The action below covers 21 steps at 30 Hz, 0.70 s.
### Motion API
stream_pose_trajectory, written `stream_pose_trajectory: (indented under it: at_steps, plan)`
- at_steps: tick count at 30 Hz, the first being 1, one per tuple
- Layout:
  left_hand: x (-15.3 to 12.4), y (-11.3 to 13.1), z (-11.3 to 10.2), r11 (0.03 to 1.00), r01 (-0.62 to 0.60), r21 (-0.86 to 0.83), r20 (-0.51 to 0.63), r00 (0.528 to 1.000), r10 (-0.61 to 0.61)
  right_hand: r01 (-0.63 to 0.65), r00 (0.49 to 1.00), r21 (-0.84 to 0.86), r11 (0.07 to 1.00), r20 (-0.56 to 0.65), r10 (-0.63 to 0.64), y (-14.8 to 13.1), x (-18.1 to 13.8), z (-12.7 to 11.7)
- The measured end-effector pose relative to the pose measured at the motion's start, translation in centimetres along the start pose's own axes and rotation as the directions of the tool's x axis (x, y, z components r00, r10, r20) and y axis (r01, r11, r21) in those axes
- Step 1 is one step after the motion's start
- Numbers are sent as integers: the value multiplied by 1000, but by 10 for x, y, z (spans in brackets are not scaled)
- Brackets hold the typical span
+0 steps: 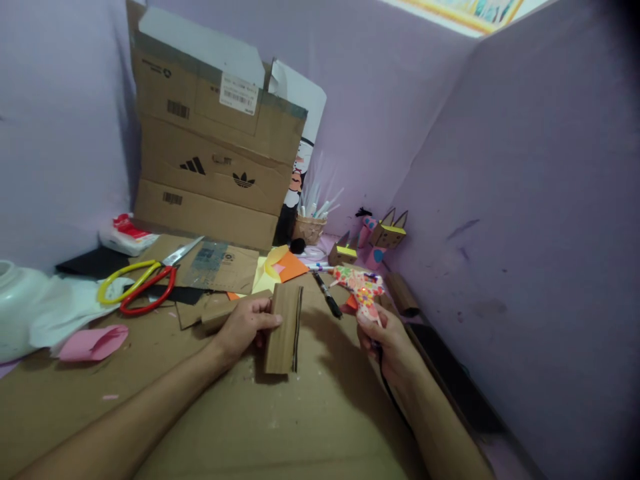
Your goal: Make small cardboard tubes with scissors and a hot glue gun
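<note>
My left hand [250, 327] pinches the left side of a folded strip of brown cardboard [283, 337], held upright just above the cardboard-covered table. Its right edge shows a dark gap between layers. In my right hand [387, 337] is a flower-patterned hot glue gun [364, 288], its nozzle pointing left and its dark cord running down along the forearm. An orange trigger shows by the fingers. The glue gun and the strip are apart. Between them, a little farther back, lies a black marker [327, 295].
Scissors [150, 280] with yellow and red handles lie at left, near a pink paper roll [94, 343] and a white jar [17, 310]. A large cardboard box panel [215, 147] stands behind. Colored paper [291, 267], a basket of pens [309, 228] and a cardboard tube [401, 295] sit farther back.
</note>
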<state>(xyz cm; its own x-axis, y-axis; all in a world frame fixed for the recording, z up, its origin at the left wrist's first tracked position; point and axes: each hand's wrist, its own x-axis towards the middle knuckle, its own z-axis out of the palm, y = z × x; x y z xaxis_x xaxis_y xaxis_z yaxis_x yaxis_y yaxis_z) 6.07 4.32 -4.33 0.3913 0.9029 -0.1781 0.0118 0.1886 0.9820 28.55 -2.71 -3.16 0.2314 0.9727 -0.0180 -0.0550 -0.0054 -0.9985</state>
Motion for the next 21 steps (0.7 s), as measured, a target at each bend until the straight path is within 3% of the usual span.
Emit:
stream_pose_trajectory:
  at_steps: [3,11,21]
  plan:
    - [1,-1,-1,1000,-10,27,-13,1000,10,28,998,1,1000,58,-28,9,-9,4]
    - [-2,-2,3,994,-87,67,-83,992,92,99,993,-53,994,-55,-101,15,-11,11]
    - [-2,-4,3,986,-135,93,-63,988,142,185,983,-246,951,60,-176,18,-9,11]
